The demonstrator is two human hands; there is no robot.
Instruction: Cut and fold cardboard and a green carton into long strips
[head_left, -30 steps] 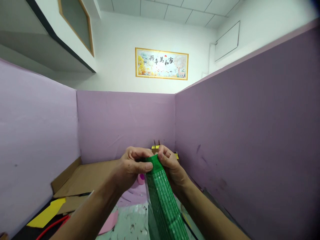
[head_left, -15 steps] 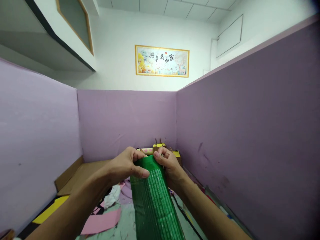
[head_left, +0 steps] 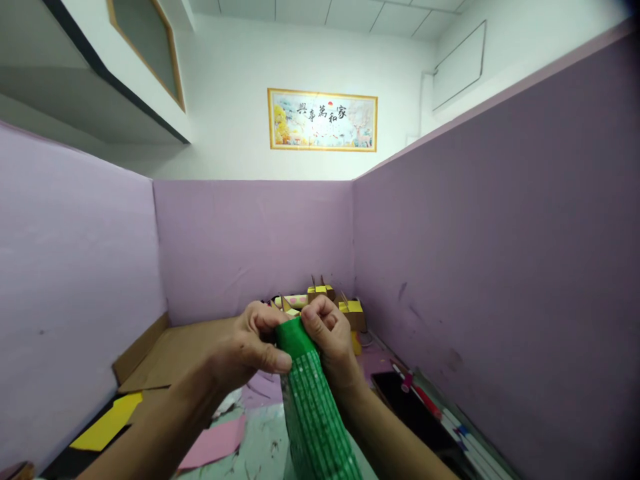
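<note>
Between my hands hangs a long green woven plastic bag (head_left: 320, 413), its top end a smooth, plain green band and the rest a ribbed weave. My left hand (head_left: 257, 340) grips the upper left edge, thumb across the front and fingers behind. At the upper right edge, my right hand (head_left: 327, 333) pinches the band between thumb and curled fingers. The bag's lower end runs out of the bottom of the view, and the fingers behind it are hidden.
Small yellow-and-brown cardboard boxes (head_left: 353, 313) stand at the back. Flat brown cardboard (head_left: 185, 350) leans at the left, near yellow paper (head_left: 107, 421) and pink paper (head_left: 217, 441). Pens (head_left: 425, 400) and a black flat object (head_left: 405, 403) lie along the right. Purple partitions (head_left: 255, 240) enclose the table.
The bag looks narrower and has tilted, its lower end shifting right. My left hand has moved slightly left and down. More of the table's right side shows.
</note>
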